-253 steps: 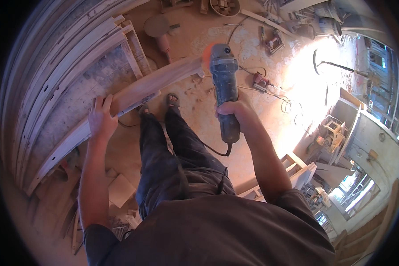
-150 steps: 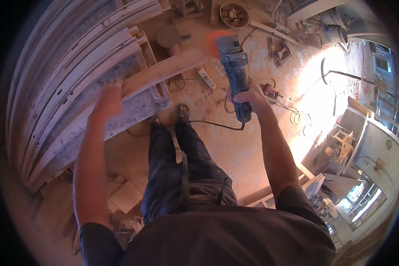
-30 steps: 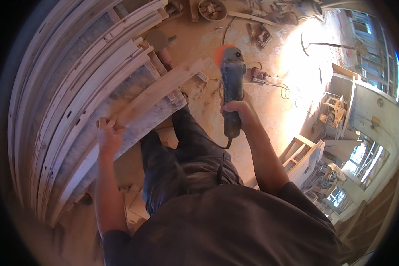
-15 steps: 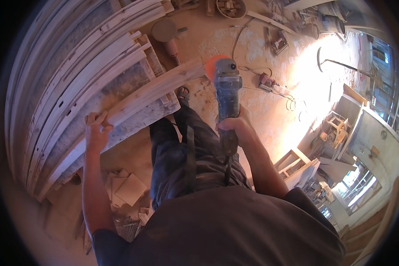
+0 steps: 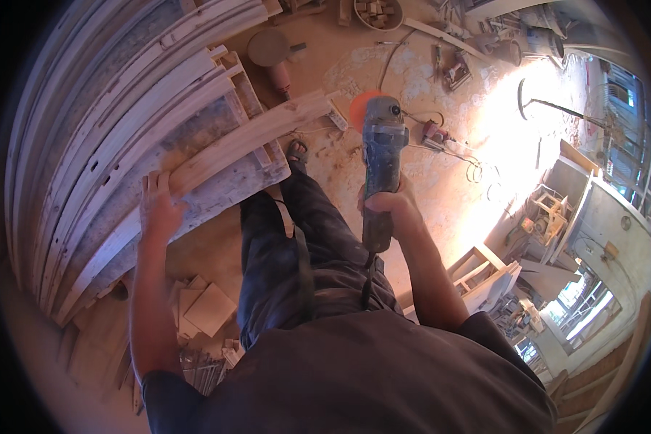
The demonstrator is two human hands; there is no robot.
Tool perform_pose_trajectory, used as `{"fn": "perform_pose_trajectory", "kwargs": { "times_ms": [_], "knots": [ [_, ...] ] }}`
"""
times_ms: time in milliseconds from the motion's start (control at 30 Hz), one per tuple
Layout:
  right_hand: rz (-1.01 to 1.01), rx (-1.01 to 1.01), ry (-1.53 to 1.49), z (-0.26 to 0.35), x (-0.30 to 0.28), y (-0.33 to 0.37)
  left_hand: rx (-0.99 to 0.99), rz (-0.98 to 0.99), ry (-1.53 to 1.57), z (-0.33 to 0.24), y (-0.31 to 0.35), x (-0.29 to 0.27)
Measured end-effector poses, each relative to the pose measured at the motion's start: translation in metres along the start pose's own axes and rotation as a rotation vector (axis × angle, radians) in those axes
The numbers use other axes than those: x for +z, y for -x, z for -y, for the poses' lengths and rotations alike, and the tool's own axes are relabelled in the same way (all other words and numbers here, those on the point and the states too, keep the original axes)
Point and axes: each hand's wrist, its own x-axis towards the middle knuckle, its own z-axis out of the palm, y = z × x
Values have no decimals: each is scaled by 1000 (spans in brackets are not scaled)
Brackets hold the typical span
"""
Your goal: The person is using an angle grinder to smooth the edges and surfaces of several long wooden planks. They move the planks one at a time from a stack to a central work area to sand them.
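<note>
Grips the grinder (image 5: 383,170) in the right hand (image 5: 396,207), closed around its rear body, with the orange disc (image 5: 359,108) ahead of the hand and slightly to its left. Has the left hand (image 5: 160,210) on the board (image 5: 242,147), with fingers at its edge; cannot tell, given the blur around the thumb, whether clamped tight or only resting there. Runs, by the board's long axis, on a slant from the left hand forward and rightward, toward the disc. Lies ahead and to the left of the right hand, so nearer by far to the left one. Shows floor (image 5: 383,69) around the disc, just beyond the board's far end and, in this view, apart from it. Juts, at that end, past the grey table (image 5: 220,189) to the right of the left hand. Has pale strips (image 5: 116,134) ahead and to the left of that hand.
</note>
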Motion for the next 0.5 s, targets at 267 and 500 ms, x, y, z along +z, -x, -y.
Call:
{"fn": "perform_pose_trajectory", "kwargs": {
  "times_ms": [267, 500],
  "knots": [
    [137, -108, 83, 13, -13, -44, 6, 133, -86, 6, -23, -13],
    [250, -80, 212, 20, -30, -80, 13, 119, -77, 6, -29, -13]
  ]
}}
